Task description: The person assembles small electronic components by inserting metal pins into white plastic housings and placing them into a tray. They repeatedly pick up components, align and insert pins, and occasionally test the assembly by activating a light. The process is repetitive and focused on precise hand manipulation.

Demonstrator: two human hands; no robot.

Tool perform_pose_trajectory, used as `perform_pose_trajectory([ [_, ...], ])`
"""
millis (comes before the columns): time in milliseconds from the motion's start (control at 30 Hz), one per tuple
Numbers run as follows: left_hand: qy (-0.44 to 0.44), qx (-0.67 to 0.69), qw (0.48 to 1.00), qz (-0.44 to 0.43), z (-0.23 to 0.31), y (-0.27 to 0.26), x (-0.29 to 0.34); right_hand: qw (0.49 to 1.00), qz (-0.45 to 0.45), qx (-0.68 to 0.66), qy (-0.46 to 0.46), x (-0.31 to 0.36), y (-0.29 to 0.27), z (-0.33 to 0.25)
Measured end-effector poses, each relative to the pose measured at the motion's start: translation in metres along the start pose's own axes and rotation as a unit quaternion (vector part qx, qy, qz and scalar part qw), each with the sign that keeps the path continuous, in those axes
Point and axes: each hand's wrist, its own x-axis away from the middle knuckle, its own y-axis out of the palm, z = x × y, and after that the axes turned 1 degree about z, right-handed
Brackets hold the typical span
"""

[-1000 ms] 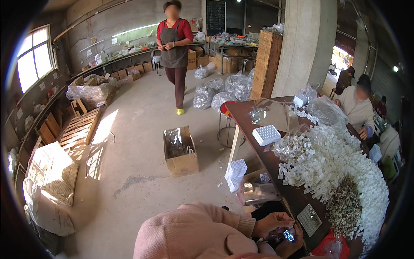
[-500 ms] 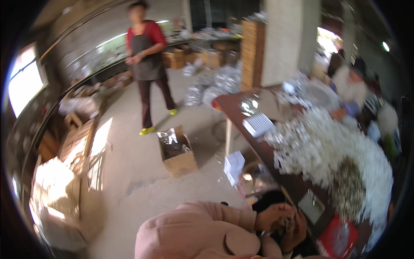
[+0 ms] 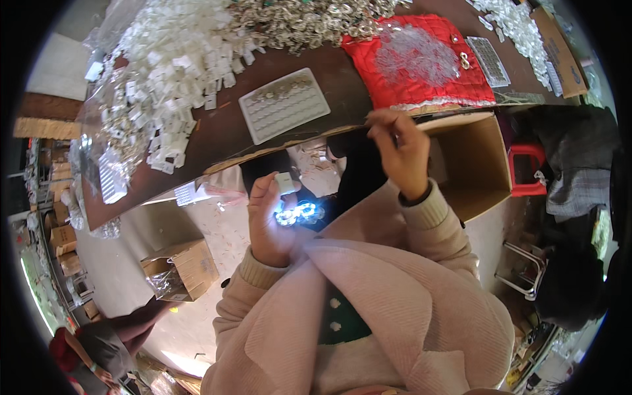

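Upright between thumb and fingers, my left hand [image 3: 265,224] grips a small white battery box [image 3: 285,183]. Just below it hangs a bunched string of lights [image 3: 297,214], glowing bluish white against my fingers and lap. My right hand [image 3: 403,150] is raised by the table's front edge, with bent fingers loosely apart and nothing visible in them. Beyond that hand lies a red cloth [image 3: 421,72] with a heap of thin clear pieces [image 3: 416,52] on it. A pale ridged tray [image 3: 284,108] with small round metallic pieces at its far rows sits on the table between my hands.
Piles of white plastic pieces [image 3: 174,56] and shiny metallic pieces [image 3: 309,23] cover the back of the dark table [image 3: 220,131]. An open carton [image 3: 471,164] stands at my right beside a red stool [image 3: 525,168]. Another carton [image 3: 191,270] and a person [image 3: 99,352] are at the left.
The view has swung from the room to the table in front of me. My hands, close together before, are now apart. The lights now glow brightly in my left hand.
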Motion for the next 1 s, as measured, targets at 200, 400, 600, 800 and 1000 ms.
perform_pose_trajectory([
  [200, 0.01, 0.037, 0.999, -0.007, -0.005, 0.0, -0.016, 0.973, 0.054, 0.219, -0.042, -0.055, -0.04, 0.023],
  [400, -0.001, 0.02, 0.999, -0.026, -0.007, 0.0, -0.032, 0.956, 0.003, 0.282, -0.075, -0.072, -0.032, 0.041],
  [600, -0.021, 0.085, 0.995, -0.048, -0.009, -0.002, -0.036, 0.94, -0.011, 0.328, -0.088, -0.077, -0.031, 0.047],
  [800, -0.023, 0.063, 0.994, -0.083, -0.008, -0.003, -0.036, 0.952, -0.008, 0.297, -0.078, -0.08, -0.028, 0.042],
  [1000, -0.008, 0.038, 0.999, -0.025, -0.007, -0.001, -0.031, 0.942, -0.035, 0.322, -0.092, -0.081, -0.028, 0.043],
])
